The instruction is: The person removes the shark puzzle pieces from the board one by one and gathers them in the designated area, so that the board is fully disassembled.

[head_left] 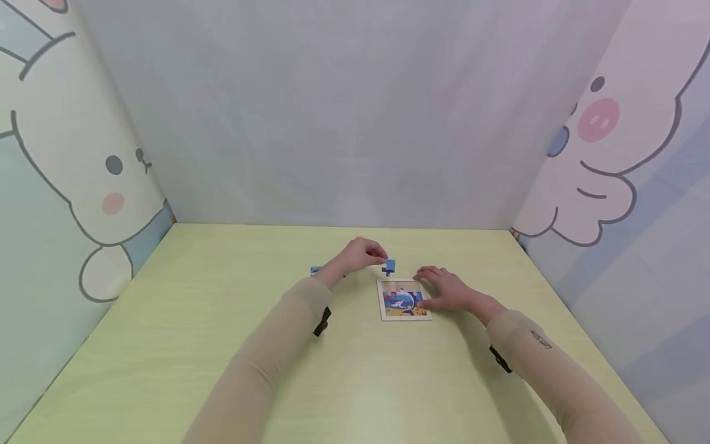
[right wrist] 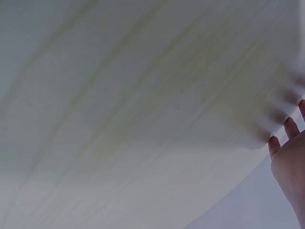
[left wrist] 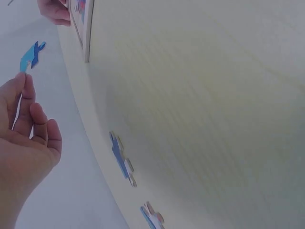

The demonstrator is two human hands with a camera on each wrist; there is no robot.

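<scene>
The left hand [head_left: 359, 254] pinches a blue piece [head_left: 389, 266] by its edge, raised just past the far side of the frame [head_left: 407, 318]. The right hand [head_left: 448, 291] is spread, fingers relaxed and gripping nothing, thumb touching the frame's right side. The frame lies flat on the worktop [head_left: 249, 277], its puzzle [head_left: 402, 300] part-filled; loose pieces [left wrist: 122, 160] lie near the left wrist

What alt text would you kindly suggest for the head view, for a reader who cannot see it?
A person's left hand pinches a blue puzzle piece near the far edge of a partly filled, framed puzzle of a sea animal, while the right hand touches its right side. The puzzle lies on a pale yellow-green table.
</scene>
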